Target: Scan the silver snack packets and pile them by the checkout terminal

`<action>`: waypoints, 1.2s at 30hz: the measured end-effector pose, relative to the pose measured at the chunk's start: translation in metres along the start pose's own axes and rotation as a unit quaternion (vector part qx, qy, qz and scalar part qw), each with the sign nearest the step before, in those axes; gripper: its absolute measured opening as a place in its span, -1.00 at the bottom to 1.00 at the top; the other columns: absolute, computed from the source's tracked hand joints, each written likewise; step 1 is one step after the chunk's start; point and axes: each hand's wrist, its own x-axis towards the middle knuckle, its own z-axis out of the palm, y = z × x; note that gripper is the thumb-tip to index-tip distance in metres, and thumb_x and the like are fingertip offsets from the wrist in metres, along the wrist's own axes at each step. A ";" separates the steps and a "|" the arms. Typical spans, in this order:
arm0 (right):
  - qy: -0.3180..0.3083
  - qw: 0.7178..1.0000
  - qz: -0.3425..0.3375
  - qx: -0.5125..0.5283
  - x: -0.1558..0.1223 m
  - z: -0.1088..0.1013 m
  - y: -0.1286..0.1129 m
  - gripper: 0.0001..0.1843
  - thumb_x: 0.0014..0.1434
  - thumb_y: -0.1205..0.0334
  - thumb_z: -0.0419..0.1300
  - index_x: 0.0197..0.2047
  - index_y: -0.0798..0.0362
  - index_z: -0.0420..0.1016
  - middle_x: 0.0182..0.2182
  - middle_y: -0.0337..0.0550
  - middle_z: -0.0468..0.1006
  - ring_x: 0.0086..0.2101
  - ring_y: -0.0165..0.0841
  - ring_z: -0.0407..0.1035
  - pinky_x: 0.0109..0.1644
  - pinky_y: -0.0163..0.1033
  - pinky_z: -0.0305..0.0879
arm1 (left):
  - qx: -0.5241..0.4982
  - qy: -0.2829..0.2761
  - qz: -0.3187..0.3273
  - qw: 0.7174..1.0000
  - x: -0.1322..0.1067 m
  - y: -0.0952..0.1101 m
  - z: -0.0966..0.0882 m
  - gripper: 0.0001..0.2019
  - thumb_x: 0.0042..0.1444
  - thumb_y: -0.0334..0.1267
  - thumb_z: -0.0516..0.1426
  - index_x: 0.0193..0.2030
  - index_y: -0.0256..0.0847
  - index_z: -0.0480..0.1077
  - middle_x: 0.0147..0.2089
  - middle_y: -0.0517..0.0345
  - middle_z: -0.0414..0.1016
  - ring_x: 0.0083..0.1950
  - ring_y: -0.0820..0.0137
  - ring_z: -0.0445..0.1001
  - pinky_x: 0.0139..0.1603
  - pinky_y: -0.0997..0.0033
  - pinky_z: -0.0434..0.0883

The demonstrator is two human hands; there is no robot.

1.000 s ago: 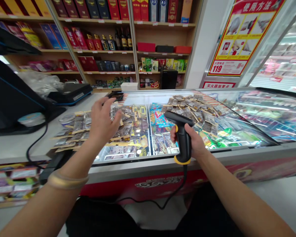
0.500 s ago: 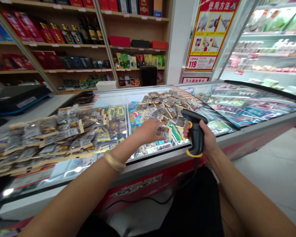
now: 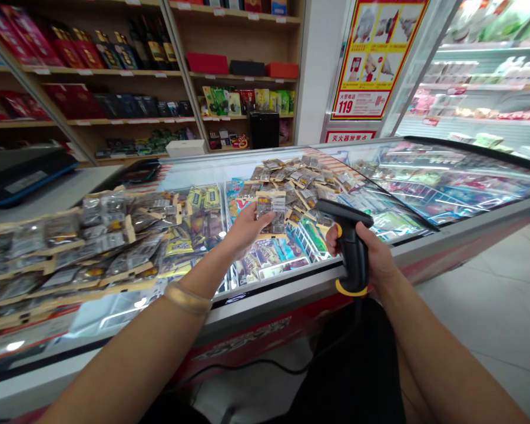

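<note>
Between the thumb and fingers of my left hand (image 3: 244,231) is a small clear-fronted snack packet (image 3: 271,213) with tan paper edges, held upright above the freezer's glass top. My right hand (image 3: 377,253) grips a black barcode scanner (image 3: 352,247) with yellow trim by its handle; its head points left, toward the packet. Behind the held packet lies a heap of similar packets (image 3: 307,176) on the glass. Another, larger spread of these packets (image 3: 83,247) covers the glass on the left. A gold-coloured bangle (image 3: 188,297) circles my left wrist.
The chest freezer (image 3: 265,288) runs across in front of me, with wrapped goods under its glass. A black device (image 3: 24,174) stands on a counter at left. Stocked shelves (image 3: 242,76) rise behind. A cable (image 3: 247,366) loops below the freezer edge.
My left hand has turned and lifted the packet upright, so its face now shows. The scanner stays in my right hand, nearly in place. The view has shifted slightly.
</note>
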 end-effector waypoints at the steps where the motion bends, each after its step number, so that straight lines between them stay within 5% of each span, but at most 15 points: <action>1: -0.010 1.000 0.008 -0.011 0.000 0.000 0.000 -0.56 0.06 -0.19 0.17 -0.37 0.08 0.46 -0.47 -0.13 0.39 -0.43 -0.33 0.29 -0.32 -0.23 0.29 | -0.051 0.013 -0.011 0.999 0.001 -0.001 0.001 -0.63 -0.02 -0.20 0.23 -0.05 -0.20 0.34 -0.10 0.06 0.53 -0.02 0.30 0.47 0.06 0.19 0.37; 6: -0.026 0.997 0.061 -0.042 0.000 0.003 -0.003 -0.53 -0.01 -0.20 0.24 -0.44 0.10 0.45 -0.50 -0.14 0.39 -0.47 -0.38 0.26 -0.37 -0.28 0.24 | -0.143 0.051 -0.021 0.988 0.006 -0.006 0.002 -0.64 -0.06 -0.29 0.25 -0.07 -0.20 0.37 -0.04 0.07 0.55 0.07 0.29 0.46 0.19 0.14 0.29; 29: -0.005 0.993 0.095 -0.073 0.002 0.006 -0.004 -0.57 -0.06 -0.14 0.30 -0.41 0.10 0.46 -0.43 -0.11 0.48 -0.46 -0.37 0.31 -0.39 -0.28 0.28 | -0.047 0.088 0.027 0.995 0.011 -0.012 0.001 -0.68 0.01 -0.28 0.14 -0.06 -0.27 0.34 -0.08 0.00 0.54 -0.05 0.32 0.50 0.08 0.22 0.36; 33: -0.004 0.993 0.083 -0.078 0.004 0.014 -0.004 -0.55 -0.05 -0.19 0.28 -0.44 0.09 0.47 -0.44 -0.09 0.47 -0.47 -0.36 0.28 -0.38 -0.24 0.28 | -0.016 0.119 0.058 0.991 -0.002 0.005 -0.006 -0.47 -0.02 -0.24 0.21 0.12 -0.28 0.22 0.01 -0.08 0.49 0.00 0.29 0.47 0.07 0.24 0.38; 36: -0.022 0.994 0.080 -0.070 0.010 0.028 0.003 -0.55 0.00 -0.19 0.24 -0.43 0.08 0.47 -0.44 -0.09 0.45 -0.46 -0.34 0.29 -0.36 -0.23 0.28 | 0.073 0.174 0.095 0.977 -0.022 0.024 -0.029 -0.21 -0.09 -0.20 0.29 0.28 -0.22 0.06 0.05 -0.08 0.45 0.03 0.28 0.45 0.03 0.28 0.41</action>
